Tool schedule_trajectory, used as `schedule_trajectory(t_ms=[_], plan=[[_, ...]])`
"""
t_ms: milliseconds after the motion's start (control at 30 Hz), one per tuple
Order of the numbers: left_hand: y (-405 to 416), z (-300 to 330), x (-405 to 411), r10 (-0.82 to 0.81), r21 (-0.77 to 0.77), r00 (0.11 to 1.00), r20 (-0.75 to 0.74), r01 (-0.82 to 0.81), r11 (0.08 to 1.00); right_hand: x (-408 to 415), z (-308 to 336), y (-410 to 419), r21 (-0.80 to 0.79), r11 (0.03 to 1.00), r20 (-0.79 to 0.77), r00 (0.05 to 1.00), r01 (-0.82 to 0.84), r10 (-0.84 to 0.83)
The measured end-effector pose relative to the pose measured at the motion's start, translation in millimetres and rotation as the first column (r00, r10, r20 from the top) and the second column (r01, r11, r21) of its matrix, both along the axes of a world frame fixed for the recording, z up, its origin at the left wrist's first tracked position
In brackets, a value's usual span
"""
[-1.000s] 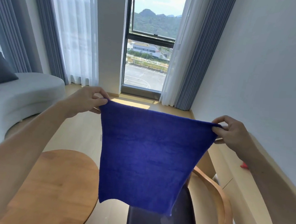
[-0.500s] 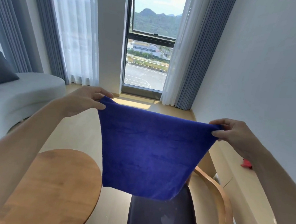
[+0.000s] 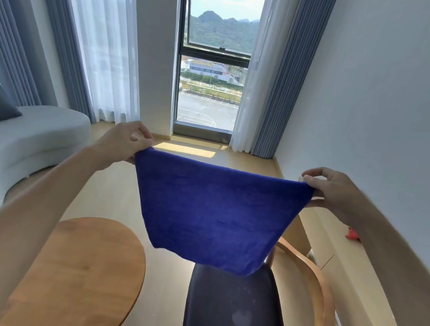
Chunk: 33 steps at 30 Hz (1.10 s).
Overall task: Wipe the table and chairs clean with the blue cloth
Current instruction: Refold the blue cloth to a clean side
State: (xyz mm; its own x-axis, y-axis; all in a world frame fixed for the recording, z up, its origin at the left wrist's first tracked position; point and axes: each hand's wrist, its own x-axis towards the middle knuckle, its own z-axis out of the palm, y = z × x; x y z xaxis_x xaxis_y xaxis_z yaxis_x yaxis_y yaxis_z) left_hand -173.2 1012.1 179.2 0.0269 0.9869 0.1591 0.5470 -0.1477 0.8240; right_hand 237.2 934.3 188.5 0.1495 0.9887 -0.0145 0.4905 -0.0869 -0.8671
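Observation:
I hold the blue cloth spread out in the air in front of me. My left hand pinches its upper left corner and my right hand pinches its upper right corner. The cloth hangs above a chair with a dark seat and a curved wooden back rail. Its lower edge swings up away from the seat. A round wooden table stands at the lower left, below my left forearm.
A grey sofa with a dark cushion is at the left. A wooden ledge runs along the right wall with a small red object on it. A tall window and curtains stand ahead.
The cloth's lower edge has lifted and the hanging part looks shorter. Both hands have sunk slightly and kept their hold on the corners.

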Motion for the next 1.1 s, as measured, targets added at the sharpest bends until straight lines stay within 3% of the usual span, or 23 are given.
schedule_trajectory(t_ms=[133, 233, 367, 467, 867, 1000, 1100], plan=[[-2.0, 0.9, -7.2, -0.077, -0.138, 0.988, 0.131, 0.095, 0.986, 1.6, 2.0, -4.8, -0.038, 0.994, -0.082, 0.992, -0.101, 0.097], [-5.8, 1.5, -12.0, -0.16, -0.138, 0.986, 0.042, 0.165, 0.977, 1.7, 1.2, -5.6, 0.046, 0.998, 0.066, 0.997, -0.044, 0.041], [-5.1, -1.0, -13.2, -0.083, -0.017, 0.988, -0.134, 0.081, 0.997, -1.0, 0.1, -4.9, 0.131, 0.991, 0.133, 0.991, -0.023, 0.005], [-2.8, -4.0, -12.7, -0.038, 0.011, 0.983, -0.178, 0.041, 0.999, -1.9, -2.5, -3.9, 0.148, 0.989, 0.165, 0.986, -0.024, -0.001], [-7.5, -1.5, -8.8, -0.161, -0.076, 0.979, 0.121, 0.171, 0.982, 6.5, -10.1, 4.8, -0.017, 0.991, 0.119, 0.983, -0.136, 0.137], [-6.7, -3.3, -12.4, -0.23, -0.067, 0.972, -0.041, 0.227, 0.972, 3.2, -13.6, 6.7, 0.086, 0.984, 0.29, 0.949, -0.153, 0.123], [-1.1, -7.5, -13.8, -0.191, 0.002, 0.968, -0.165, 0.194, 0.981, 0.7, -16.4, 11.3, 0.202, 0.968, 0.432, 0.901, -0.149, 0.049]])
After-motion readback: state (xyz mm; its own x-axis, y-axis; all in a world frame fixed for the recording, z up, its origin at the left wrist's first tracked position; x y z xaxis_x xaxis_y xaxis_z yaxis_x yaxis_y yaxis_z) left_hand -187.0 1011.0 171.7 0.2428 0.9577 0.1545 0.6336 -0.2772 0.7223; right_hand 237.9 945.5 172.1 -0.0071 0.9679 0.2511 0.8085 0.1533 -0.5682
